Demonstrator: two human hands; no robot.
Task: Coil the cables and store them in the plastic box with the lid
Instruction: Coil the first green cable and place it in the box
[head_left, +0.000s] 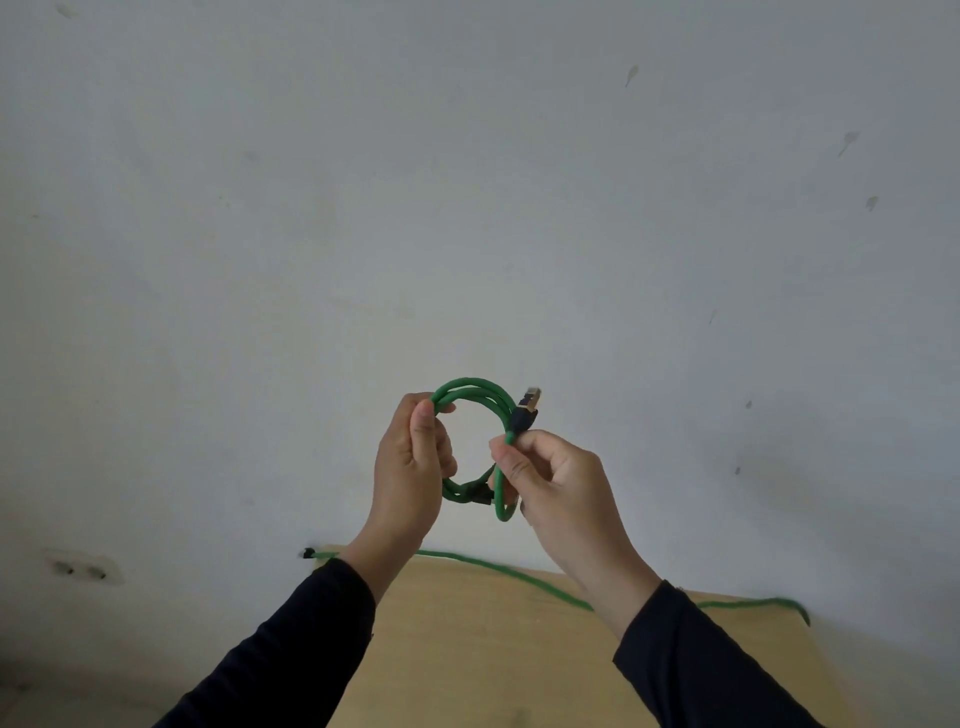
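Observation:
A green cable is wound into a small coil held up in front of the wall. My left hand grips the coil's left side, thumb pressed over the strands. My right hand pinches the cable's end just below its dark plug with a metal tip, which sticks up at the coil's right. Another dark plug shows at the bottom of the coil. A second green cable lies stretched across the far edge of the wooden table. The plastic box is out of view.
A pale, marked wall fills most of the view behind the table. The second cable's dark plug hangs off the table's far left corner, and its other end droops over the right edge. A wall socket sits low at the left.

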